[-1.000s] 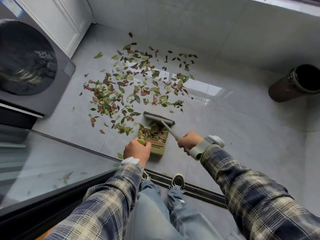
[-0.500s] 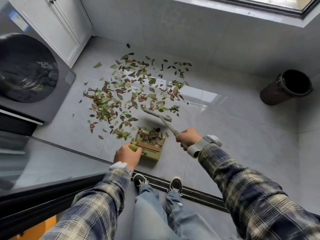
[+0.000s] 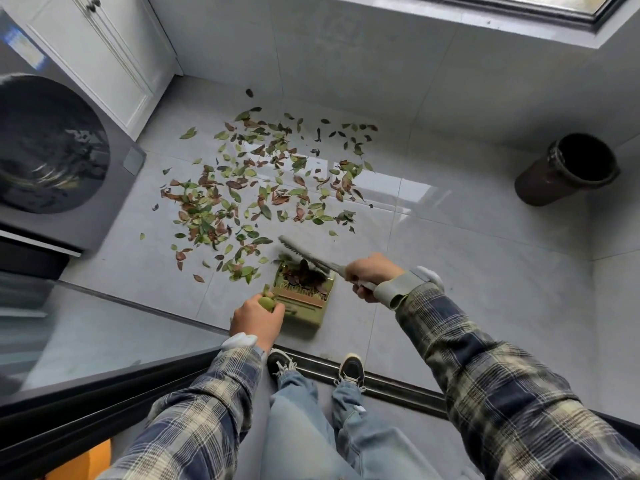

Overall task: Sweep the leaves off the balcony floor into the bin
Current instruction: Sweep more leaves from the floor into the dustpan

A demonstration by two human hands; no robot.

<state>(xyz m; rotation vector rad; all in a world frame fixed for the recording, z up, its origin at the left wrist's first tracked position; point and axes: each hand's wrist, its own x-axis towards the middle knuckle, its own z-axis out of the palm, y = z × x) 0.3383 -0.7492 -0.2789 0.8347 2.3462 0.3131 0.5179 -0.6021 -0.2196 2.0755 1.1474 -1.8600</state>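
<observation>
Several green and brown leaves lie scattered over the grey tiled floor ahead of me. A green dustpan stands on the floor just in front of my feet, with a heap of leaves inside. My left hand grips the top of the dustpan's handle. My right hand grips the handle of a grey broom, whose head lies tilted over the dustpan's mouth. A dark round bin stands at the far right by the wall.
A dark washing machine fills the left side, with a white cabinet behind it. A glass sliding door and its black floor track run along the near side. My feet stand at the track.
The broom head swept back from the leaf pile toward the dustpan and now sits over its mouth. The view has risen, showing more of the wall and window.
</observation>
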